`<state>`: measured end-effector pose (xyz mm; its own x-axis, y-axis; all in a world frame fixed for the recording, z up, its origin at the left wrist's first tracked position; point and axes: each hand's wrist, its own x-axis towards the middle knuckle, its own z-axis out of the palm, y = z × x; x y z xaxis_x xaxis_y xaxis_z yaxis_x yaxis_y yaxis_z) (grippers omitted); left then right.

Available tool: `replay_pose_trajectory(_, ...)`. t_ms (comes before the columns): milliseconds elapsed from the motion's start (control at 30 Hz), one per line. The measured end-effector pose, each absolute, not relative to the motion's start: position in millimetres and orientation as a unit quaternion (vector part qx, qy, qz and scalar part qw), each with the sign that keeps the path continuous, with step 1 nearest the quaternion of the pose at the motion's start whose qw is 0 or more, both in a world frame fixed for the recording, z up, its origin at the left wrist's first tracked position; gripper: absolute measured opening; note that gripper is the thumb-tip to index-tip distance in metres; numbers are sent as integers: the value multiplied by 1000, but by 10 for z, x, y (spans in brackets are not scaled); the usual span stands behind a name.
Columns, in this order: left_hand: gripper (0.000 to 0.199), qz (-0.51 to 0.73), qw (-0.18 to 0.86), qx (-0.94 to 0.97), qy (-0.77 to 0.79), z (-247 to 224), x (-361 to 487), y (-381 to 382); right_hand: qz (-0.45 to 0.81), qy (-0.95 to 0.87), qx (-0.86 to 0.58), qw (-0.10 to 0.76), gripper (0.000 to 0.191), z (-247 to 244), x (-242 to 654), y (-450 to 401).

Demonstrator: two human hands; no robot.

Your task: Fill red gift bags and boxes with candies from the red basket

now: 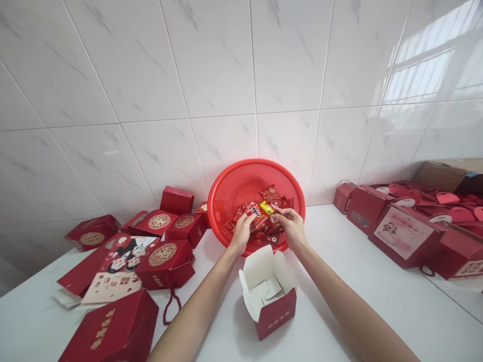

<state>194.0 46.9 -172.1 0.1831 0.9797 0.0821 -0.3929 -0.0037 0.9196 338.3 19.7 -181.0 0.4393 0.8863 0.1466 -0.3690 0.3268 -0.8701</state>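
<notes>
My left hand (242,234) is closed, its thumb pressed on a red snack packet (258,215) with dark and white lettering. The packet is above the other wrapped sweets (272,240) in a red plastic basket (214,201). My right hand (293,227) is at the basket's right side, its fingers pinched together on a small wrapped sweet (275,218), partly hidden by the fingertips. Between the two hands shows a bright yellow label (266,207). Nearer to me, between my forearms, a dark red gift box (277,314) stands with its white-lined flaps up; its inside shows only the folded white bottom.
Closed red gift boxes (166,261) with gold emblems crowd the left of the white table (324,322), around a printed card (113,287). More red boxes (407,234) and a brown carton (441,175) stand at the right. A tiled wall (222,75) rises behind the basket.
</notes>
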Motion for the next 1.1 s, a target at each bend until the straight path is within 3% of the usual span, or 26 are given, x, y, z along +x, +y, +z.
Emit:
replay_pose_trajectory(200,40,567,616,447,315,-1703,1895,473,408,-450,-401,686,32,-1728,3309,116)
replay_pose_trajectory(633,50,516,569,556,316,-1799,1872,504,476,-456,-377,650,41,-1760,3269,103)
replay_pose_trajectory(1100,64,481,572,590,304,-1765,1872,414,488,-389,-398,673,44,-1735,3273,72)
